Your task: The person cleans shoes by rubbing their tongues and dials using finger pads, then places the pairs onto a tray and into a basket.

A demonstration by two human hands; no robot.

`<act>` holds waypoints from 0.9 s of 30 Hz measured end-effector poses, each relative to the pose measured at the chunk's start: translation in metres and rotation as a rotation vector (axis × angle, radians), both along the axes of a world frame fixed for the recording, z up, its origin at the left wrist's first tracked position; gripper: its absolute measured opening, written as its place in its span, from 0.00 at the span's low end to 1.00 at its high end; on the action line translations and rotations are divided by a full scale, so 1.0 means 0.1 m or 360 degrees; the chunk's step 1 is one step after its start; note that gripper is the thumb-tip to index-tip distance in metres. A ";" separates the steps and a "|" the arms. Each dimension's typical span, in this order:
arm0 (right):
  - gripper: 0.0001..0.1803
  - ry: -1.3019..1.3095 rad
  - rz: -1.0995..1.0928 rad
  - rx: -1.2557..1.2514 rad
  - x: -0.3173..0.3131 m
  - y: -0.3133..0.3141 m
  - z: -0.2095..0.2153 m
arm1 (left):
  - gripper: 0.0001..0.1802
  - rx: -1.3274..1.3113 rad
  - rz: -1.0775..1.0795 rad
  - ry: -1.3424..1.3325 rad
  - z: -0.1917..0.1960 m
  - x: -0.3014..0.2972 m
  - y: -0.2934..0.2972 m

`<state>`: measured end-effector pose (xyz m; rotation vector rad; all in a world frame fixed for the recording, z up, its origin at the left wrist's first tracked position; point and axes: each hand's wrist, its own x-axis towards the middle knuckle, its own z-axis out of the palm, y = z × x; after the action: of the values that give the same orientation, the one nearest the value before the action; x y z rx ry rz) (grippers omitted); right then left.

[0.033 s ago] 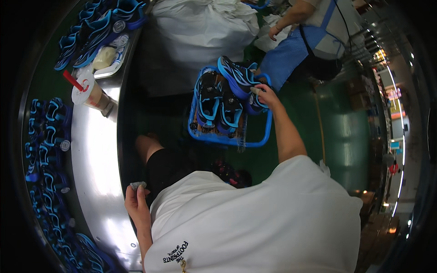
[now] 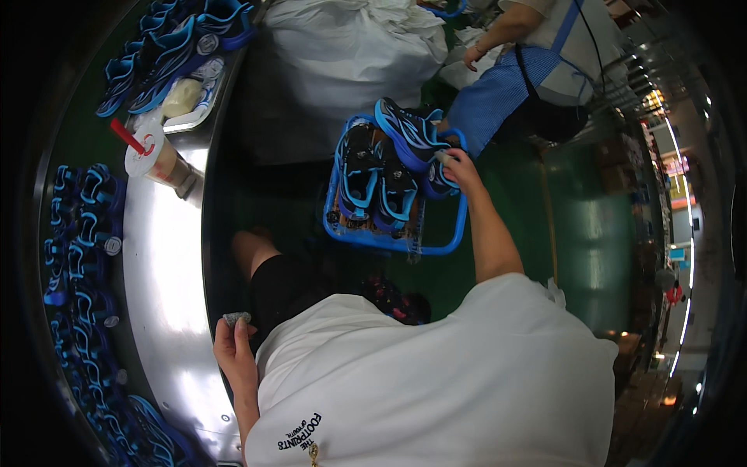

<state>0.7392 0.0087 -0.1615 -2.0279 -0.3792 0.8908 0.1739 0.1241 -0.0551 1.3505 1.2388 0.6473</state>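
My left hand (image 2: 235, 350) pinches a small grey, rough-looking lump (image 2: 236, 317) beside the metal bench. Out over the blue plastic basket (image 2: 366, 240), my right hand (image 2: 461, 170) has its fingers closed at the end of a black and blue sneaker (image 2: 405, 138). Something pale covers one of those fingertips. That sneaker lies tilted across the top of the basket's load. Several similar shoes sit under and beside it, among them a sneaker (image 2: 357, 191) with a light-blue collar lining. The basket's bottom is mostly hidden by shoes.
On the left runs the shiny metal bench (image 2: 159, 288), with a lidded drink cup (image 2: 156, 161) and red straw. More sneakers (image 2: 93, 249) line its far side. White sacks (image 2: 350, 54) stand beyond the basket. A person in a blue apron (image 2: 498, 101) works at the upper right.
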 end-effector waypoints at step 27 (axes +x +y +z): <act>0.10 -0.0602 0.0881 0.0808 -1.68 0.54 2.35 | 0.22 -0.0273 -0.0268 -0.0795 0.36 0.01 0.00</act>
<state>0.5711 0.0622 0.0737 -1.6187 -1.2857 0.6263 0.1750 0.1238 -0.0186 1.0521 0.7512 0.6893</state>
